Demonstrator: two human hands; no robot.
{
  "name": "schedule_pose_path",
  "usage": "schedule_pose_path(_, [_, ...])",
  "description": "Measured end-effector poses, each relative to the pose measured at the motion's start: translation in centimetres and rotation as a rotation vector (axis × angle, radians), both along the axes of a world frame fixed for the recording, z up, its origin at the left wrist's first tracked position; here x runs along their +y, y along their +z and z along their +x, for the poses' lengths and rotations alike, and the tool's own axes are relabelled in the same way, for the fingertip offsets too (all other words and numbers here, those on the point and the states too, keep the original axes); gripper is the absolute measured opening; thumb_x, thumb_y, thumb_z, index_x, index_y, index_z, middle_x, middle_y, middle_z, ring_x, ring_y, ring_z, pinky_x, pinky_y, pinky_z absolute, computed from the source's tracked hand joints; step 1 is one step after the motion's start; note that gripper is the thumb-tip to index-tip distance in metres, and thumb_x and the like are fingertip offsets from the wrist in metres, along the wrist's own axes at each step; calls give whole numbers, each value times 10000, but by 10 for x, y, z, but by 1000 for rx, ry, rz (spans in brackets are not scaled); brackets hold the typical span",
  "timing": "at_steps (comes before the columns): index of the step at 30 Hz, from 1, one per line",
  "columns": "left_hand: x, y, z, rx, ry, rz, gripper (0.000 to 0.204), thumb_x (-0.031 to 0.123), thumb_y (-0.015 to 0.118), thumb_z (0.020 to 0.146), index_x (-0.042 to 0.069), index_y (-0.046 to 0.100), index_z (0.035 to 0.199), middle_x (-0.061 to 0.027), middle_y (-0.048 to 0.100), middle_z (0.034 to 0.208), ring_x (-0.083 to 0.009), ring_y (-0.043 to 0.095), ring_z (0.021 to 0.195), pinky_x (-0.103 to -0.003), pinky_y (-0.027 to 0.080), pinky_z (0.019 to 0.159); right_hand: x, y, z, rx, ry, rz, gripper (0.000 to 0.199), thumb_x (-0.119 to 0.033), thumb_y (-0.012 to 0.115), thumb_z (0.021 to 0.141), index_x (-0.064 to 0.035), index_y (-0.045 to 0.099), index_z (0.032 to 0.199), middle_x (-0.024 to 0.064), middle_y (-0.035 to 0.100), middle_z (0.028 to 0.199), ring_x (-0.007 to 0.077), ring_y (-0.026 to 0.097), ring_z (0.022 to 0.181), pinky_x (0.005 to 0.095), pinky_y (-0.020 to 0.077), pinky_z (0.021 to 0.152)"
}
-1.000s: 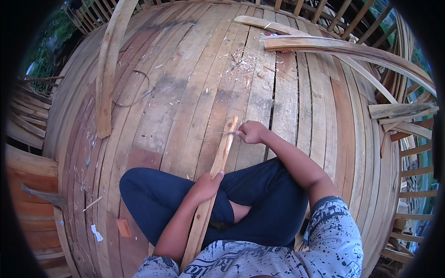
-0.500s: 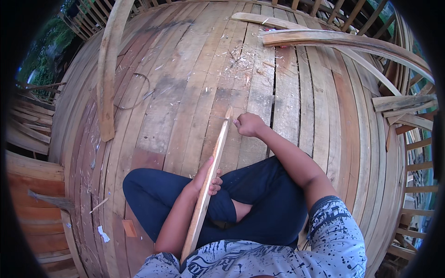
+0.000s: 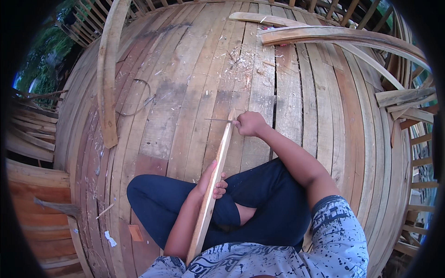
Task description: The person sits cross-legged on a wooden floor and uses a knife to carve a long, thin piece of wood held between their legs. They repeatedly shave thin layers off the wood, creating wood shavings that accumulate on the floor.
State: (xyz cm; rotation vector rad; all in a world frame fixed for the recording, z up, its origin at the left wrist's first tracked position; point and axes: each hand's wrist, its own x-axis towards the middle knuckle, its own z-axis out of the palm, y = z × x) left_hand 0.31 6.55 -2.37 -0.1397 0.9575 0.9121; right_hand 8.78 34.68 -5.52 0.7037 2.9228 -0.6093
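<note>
Left hand, head view: I see it closed round a long wooden strip approx. mid-length, w/ fingers wrapped over its edge. Strip runs from the lap up onto the plank floor, its far end near floor centre. Right hand is a fist gripping a thin blade, held at the strip's far end. Wood shavings lie toward the floor's far edge; curved batten along the left edge.

One head-worn fisheye view – looking steeply down, close over the lap; plank floor bends toward the rim.
</note>
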Motion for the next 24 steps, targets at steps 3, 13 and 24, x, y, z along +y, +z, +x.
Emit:
schedule_pose_path(3, [5, 0, 0, -7, -5, 13, 628, 803, 441, 888, 176, 441, 854, 57, 336, 519, -63, 323, 355, -225, 290, 304, 1, 5, -2, -25, 70, 11, 463, -439, 514, 966, -58, 740, 833, 205, 709, 832, 403, 693, 842, 500, 537, 758])
schedule_pose_path(13, [5, 6, 1, 109, 16, -12, 594, 773, 479, 898, 185, 458, 823, 53, 369, 512, -66, 361, 353, -223, 301, 324, 18, 11, -4, -87, -90, 18, 453, -440, 538, 947, -53, 742, 826, 199, 708, 807, 394, 697, 813, 491, 545, 758])
schedule_pose_path(24, [-3, 3, -1, 59, 30, -37, 617, 777, 490, 892, 163, 453, 846, 49, 372, 518, -70, 363, 353, -225, 295, 327, -21, 14, -3, -62, 13, 50, 449, -461, 545, 935, -71, 764, 895, 205, 715, 822, 385, 709, 839, 501, 550, 769])
